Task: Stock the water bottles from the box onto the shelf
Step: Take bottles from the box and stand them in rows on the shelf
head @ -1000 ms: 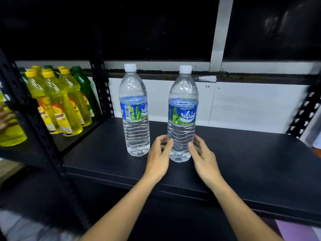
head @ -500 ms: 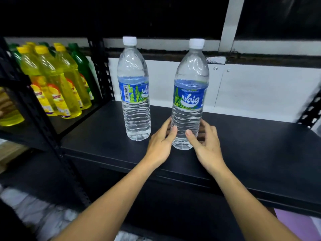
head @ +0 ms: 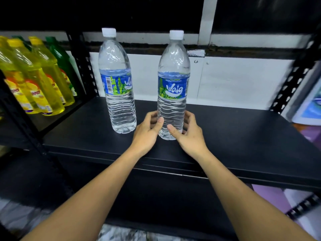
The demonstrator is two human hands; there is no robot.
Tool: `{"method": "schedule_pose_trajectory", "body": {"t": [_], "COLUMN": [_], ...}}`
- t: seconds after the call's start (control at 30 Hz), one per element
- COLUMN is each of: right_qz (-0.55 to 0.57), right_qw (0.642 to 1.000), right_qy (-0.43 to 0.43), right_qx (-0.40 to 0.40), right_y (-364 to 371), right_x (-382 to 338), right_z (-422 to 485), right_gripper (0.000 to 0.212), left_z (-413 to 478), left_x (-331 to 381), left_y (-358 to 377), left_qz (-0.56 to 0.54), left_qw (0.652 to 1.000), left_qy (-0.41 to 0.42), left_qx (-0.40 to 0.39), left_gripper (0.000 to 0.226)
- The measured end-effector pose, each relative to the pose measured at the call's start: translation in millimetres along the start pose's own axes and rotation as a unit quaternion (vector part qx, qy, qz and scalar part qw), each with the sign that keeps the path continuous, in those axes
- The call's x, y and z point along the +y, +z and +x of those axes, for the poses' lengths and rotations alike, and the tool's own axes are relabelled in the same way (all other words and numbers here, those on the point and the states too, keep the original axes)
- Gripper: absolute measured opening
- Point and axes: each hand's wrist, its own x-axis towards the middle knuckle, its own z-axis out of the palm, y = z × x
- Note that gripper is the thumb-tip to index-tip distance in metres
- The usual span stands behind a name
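Note:
Two clear water bottles with white caps and blue-green labels stand upright on the black shelf [head: 243,136]. The left bottle [head: 118,87] stands alone, untouched. The right bottle [head: 172,87] stands a little nearer the front edge. My left hand [head: 147,131] and my right hand [head: 188,133] wrap around its lower part from either side, thumbs on the front. The box is not in view.
Several yellow bottles [head: 38,80] and a green one [head: 60,63] fill the neighbouring shelf bay on the left, behind a black perforated upright [head: 81,63]. Another upright [head: 295,75] bounds the shelf on the right. A white wall panel runs behind the shelf.
Both hands have closed more tightly around the base of the right bottle. The view has moved closer to the shelf. The left bottle has not moved.

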Motion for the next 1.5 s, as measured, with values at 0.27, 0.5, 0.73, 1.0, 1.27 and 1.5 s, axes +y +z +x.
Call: {"method": "schedule_pose_trajectory", "body": {"t": [0.27,0.5,0.73,1.0,1.27,1.5], "right_qz": [-0.043,-0.084,-0.114,-0.151,-0.19,-0.21], "right_qw": [0.999,0.992,0.978,0.966,0.958,0.954], "right_qy": [-0.029,-0.014,-0.018,0.002,0.028,0.049], "right_qx": [0.01,0.098,0.172,0.209,0.212,0.208], "right_y": [-40,-83,-113,-149,-161,-155], "right_x": [-4,-6,3,15,28,29], "right_z": [-24,-52,-73,-70,-57,-35], "right_gripper": [0.061,0.049,0.051,0.064,0.088,0.081], "left_z": [-4,-14,-20,-15,3,0], "left_x": [20,43,60,88,43,32], "left_y": [10,54,102,120,88,91], "left_qz": [0.028,-0.01,-0.047,0.055,0.34,0.372], "left_qw": [0.997,0.992,0.988,0.979,0.921,0.907], "left_qy": [0.01,0.01,0.034,0.097,0.071,0.068], "left_qx": [-0.065,-0.127,-0.14,-0.169,-0.178,-0.183], "left_gripper": [0.054,0.063,0.044,0.048,0.071,0.071]}}
